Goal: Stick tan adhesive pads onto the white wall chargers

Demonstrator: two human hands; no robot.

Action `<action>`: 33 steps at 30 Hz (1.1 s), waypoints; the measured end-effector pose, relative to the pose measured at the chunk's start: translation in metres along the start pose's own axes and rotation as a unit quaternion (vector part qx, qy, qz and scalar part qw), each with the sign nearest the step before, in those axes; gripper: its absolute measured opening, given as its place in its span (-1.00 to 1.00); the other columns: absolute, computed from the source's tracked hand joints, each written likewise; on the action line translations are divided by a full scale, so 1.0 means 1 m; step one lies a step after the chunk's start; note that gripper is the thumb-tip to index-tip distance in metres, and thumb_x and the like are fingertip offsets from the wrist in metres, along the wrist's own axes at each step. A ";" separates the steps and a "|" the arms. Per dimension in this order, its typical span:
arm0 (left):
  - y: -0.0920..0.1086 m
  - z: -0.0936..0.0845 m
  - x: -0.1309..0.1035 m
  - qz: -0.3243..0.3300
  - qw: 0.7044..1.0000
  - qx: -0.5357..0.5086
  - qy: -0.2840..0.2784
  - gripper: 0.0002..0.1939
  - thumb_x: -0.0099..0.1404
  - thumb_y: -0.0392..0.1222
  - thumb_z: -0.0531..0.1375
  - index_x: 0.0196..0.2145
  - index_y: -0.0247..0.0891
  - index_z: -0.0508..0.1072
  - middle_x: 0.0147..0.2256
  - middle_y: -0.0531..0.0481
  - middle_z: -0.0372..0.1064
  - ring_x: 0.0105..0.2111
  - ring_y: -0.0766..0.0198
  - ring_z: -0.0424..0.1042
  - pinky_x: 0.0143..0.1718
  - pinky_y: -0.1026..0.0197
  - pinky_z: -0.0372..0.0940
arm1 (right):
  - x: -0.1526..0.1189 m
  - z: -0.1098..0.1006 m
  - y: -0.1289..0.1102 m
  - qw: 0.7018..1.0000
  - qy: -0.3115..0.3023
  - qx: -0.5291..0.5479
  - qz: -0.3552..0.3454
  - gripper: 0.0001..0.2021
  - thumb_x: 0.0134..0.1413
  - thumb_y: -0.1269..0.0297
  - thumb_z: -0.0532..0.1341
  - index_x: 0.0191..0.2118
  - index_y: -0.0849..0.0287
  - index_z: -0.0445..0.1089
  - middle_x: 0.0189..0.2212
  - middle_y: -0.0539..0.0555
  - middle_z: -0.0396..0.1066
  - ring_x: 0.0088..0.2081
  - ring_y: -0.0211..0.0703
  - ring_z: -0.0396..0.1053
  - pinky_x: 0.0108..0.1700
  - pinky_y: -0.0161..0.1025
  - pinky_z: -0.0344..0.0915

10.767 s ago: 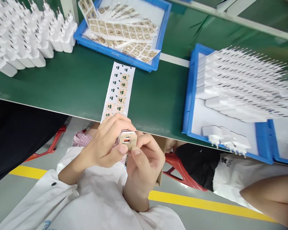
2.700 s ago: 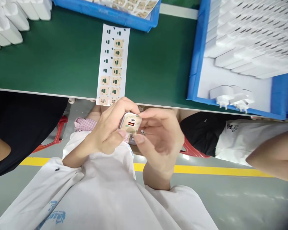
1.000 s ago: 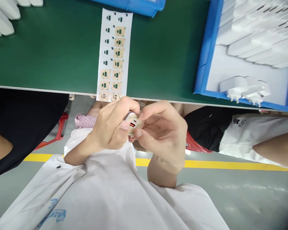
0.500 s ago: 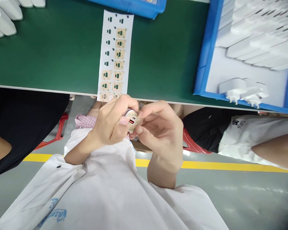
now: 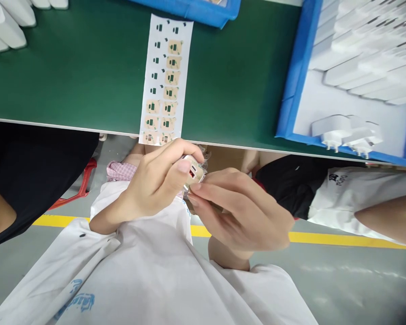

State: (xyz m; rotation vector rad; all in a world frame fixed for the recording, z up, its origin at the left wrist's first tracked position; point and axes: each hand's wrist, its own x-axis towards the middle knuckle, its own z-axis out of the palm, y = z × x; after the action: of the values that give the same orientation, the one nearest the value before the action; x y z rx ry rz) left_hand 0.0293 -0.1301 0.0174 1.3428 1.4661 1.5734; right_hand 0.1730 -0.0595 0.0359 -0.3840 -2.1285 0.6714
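In front of the table edge, my left hand (image 5: 159, 178) is closed round a small white charger (image 5: 195, 169). Its port face, with a small slot and a reddish-orange port, is turned up and carries a tan adhesive sticker. My right hand (image 5: 240, 207) has thumb and forefinger pinched at the charger's lower right edge; whether they grip the sticker's rim or the charger itself is hidden. Just beyond my hands, a white sheet of stickers (image 5: 165, 81) lies on the green table (image 5: 237, 81), its near end at the edge. Tan stickers with cut-outs remain on part of the sheet.
A blue tray (image 5: 287, 108) at the right holds rows of white chargers (image 5: 336, 128), some with prongs showing. Another blue tray (image 5: 203, 11) stands at the back. White housings (image 5: 6, 27) lie at far left. People sit on both sides, near a red stool (image 5: 83, 187).
My right hand has moved down and right, its fingers now pinched at the charger's lower edge. The charger has tilted in my left hand. The view has shifted slightly.
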 end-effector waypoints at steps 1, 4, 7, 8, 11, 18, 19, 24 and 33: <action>0.000 0.000 0.000 0.003 1.000 0.005 0.000 -0.56 0.58 0.13 -0.08 -0.18 -0.16 0.48 -0.28 -0.04 0.51 -0.34 0.20 0.47 -0.27 0.11 0.39 | 0.001 0.000 0.000 1.000 0.004 0.010 0.002 -0.75 0.14 0.56 0.31 -0.23 -0.03 0.51 -0.51 -0.08 0.45 -0.52 -0.24 0.36 -0.51 -0.26 0.35; 0.001 0.000 -0.001 0.007 1.000 0.001 -0.006 -0.55 0.59 0.11 -0.08 -0.17 -0.17 0.49 -0.30 -0.03 0.53 -0.37 0.23 0.47 -0.31 0.14 0.37 | 0.003 0.001 -0.001 0.999 0.012 0.046 0.019 -0.71 0.12 0.58 0.28 -0.20 -0.04 0.50 -0.51 -0.09 0.47 -0.55 -0.24 0.36 -0.56 -0.26 0.30; 0.002 0.000 -0.002 0.010 1.000 -0.015 -0.009 -0.53 0.60 0.12 -0.09 -0.18 -0.18 0.51 -0.31 -0.03 0.54 -0.39 0.24 0.48 -0.33 0.15 0.37 | 0.004 0.001 -0.004 0.998 0.016 0.059 0.032 -0.70 0.11 0.58 0.27 -0.19 -0.04 0.52 -0.52 -0.08 0.48 -0.56 -0.23 0.36 -0.55 -0.25 0.31; 0.002 0.001 -0.002 0.008 1.000 -0.020 -0.009 -0.51 0.60 0.13 -0.09 -0.18 -0.18 0.51 -0.31 -0.04 0.55 -0.38 0.23 0.49 -0.32 0.15 0.38 | 0.004 0.001 -0.005 0.997 0.016 0.058 0.038 -0.70 0.11 0.59 0.26 -0.20 -0.04 0.52 -0.53 -0.09 0.48 -0.57 -0.24 0.35 -0.55 -0.25 0.30; 0.003 0.002 -0.002 -0.008 0.999 -0.030 -0.004 -0.44 0.58 0.20 -0.13 -0.19 -0.18 0.52 -0.32 -0.08 0.55 -0.34 0.17 0.53 -0.33 0.11 0.39 | 0.006 -0.001 -0.009 0.996 0.009 0.061 0.063 -0.74 0.14 0.56 0.26 -0.26 -0.04 0.51 -0.57 -0.10 0.44 -0.62 -0.26 0.30 -0.59 -0.26 0.25; 0.001 0.005 -0.004 -0.027 0.998 -0.063 -0.008 -0.40 0.56 0.28 -0.15 -0.19 -0.16 0.51 -0.34 -0.06 0.54 -0.34 0.15 0.54 -0.36 0.11 0.38 | 0.005 -0.006 -0.012 0.979 -0.019 0.118 0.166 -0.83 0.22 0.37 0.29 -0.40 -0.02 0.49 -0.61 -0.09 0.36 -0.61 -0.25 0.28 -0.57 -0.22 0.23; 0.001 0.005 -0.004 -0.029 0.997 -0.070 -0.008 -0.39 0.56 0.28 -0.16 -0.19 -0.15 0.51 -0.35 -0.05 0.54 -0.35 0.16 0.54 -0.36 0.11 0.38 | 0.005 -0.006 -0.012 0.974 -0.020 0.127 0.185 -0.83 0.22 0.35 0.30 -0.40 -0.02 0.49 -0.61 -0.09 0.36 -0.61 -0.25 0.28 -0.57 -0.21 0.24; -0.001 0.004 -0.004 -0.038 0.997 -0.064 -0.016 -0.29 0.51 0.39 -0.21 -0.22 -0.16 0.52 -0.35 -0.07 0.54 -0.37 0.16 0.52 -0.39 0.12 0.36 | 0.003 -0.004 -0.012 0.959 -0.007 0.131 0.252 -0.84 0.23 0.27 0.31 -0.41 -0.02 0.48 -0.62 -0.10 0.37 -0.63 -0.26 0.22 -0.60 -0.22 0.21; -0.013 0.004 0.001 0.037 0.994 -0.095 -0.027 -0.28 0.51 0.37 -0.25 -0.30 -0.15 0.48 -0.44 -0.05 0.46 -0.50 0.21 0.37 -0.48 0.12 0.25 | -0.004 0.001 -0.005 0.966 0.050 0.081 0.239 -0.89 0.27 0.28 0.32 -0.32 -0.04 0.48 -0.59 -0.11 0.34 -0.61 -0.24 0.21 -0.57 -0.19 0.15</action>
State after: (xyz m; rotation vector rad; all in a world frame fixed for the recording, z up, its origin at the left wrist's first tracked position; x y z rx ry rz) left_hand 0.0300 -0.1254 0.0051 1.3316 1.2142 1.6642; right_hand 0.1747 -0.0661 0.0356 -0.8374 -1.8779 1.0675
